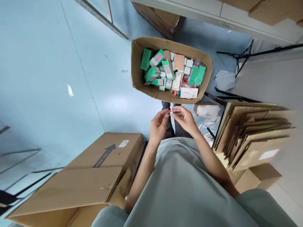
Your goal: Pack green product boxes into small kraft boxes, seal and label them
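In front of my waist, my left hand and my right hand face each other with their fingertips almost meeting. The fingers of both are stretched out and slightly curved, with each thumb a little below them. No object shows between them. Just beyond the hands stands an open cardboard box. Inside it lie several green-and-pink cartons, plain green cartons, an orange carton, small white boxes and a white carton.
A large open carton with a printed arrow stands at my left. To the right are stacked flattened cardboard sheets and a small brown box. A table edge runs across the top, with another cardboard box beneath it.
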A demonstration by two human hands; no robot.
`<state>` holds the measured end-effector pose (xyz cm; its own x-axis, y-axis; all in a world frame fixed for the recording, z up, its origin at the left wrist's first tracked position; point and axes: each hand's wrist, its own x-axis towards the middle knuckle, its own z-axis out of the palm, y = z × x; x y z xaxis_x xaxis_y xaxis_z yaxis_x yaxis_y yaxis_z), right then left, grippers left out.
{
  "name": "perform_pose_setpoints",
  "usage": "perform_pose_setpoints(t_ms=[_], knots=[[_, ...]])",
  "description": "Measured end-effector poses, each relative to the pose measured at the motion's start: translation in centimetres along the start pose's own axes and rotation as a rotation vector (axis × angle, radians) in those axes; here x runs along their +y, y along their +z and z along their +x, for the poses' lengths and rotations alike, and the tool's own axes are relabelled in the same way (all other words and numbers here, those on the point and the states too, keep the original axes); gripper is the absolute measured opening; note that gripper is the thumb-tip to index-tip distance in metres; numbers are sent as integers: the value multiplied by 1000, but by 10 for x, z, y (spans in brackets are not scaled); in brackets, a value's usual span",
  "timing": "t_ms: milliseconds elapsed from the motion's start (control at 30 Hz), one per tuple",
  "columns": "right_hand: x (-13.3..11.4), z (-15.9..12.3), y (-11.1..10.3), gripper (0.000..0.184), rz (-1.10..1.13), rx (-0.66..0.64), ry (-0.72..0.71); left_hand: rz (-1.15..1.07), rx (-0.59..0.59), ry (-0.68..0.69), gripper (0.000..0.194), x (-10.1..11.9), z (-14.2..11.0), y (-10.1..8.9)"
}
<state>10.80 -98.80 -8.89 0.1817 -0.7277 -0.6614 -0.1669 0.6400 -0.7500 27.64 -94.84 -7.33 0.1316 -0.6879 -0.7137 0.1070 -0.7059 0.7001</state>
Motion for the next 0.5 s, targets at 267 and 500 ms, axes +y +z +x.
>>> perform_pose_setpoints(t_ms=[267, 500], knots=[[85, 206, 11, 57, -545, -293, -186, -171, 153, -103, 41, -105, 181, -50], [157, 380, 61, 62, -1216, -510, -429, -612, 464, -342, 16, -218, 378, -94]])
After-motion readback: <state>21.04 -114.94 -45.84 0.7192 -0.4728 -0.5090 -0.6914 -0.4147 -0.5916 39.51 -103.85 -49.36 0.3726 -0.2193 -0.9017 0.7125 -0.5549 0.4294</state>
